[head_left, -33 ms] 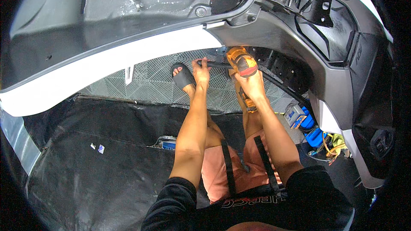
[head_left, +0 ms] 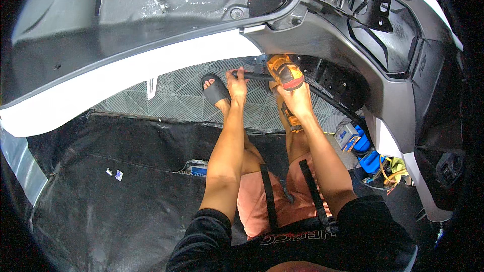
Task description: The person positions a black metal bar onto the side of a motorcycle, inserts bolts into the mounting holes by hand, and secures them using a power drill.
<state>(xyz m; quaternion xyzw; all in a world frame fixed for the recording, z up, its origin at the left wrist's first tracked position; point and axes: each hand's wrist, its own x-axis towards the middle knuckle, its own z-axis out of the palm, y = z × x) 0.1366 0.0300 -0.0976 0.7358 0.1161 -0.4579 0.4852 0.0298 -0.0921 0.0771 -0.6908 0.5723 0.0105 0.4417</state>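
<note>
My right hand [head_left: 298,99] is wrapped round the grip of a yellow-and-black cordless power tool [head_left: 285,72], whose front end points away under the body of a scooter [head_left: 333,55]. Its battery end [head_left: 292,121] shows below my wrist. My left hand [head_left: 238,84] is closed on a thin black bar or tube [head_left: 257,76] that runs right, towards the tool. Whether the bar joins the tool, I cannot tell; its right part passes behind it. The tool's tip is hidden by the scooter's edge.
A white side panel [head_left: 151,68] curves across in front of me. A black sheet [head_left: 116,211] covers the lower left. Grey patterned floor tiles [head_left: 176,93] lie under my sandal [head_left: 216,89]. At right are a small box [head_left: 348,137], blue tools [head_left: 372,162] and cables [head_left: 390,174].
</note>
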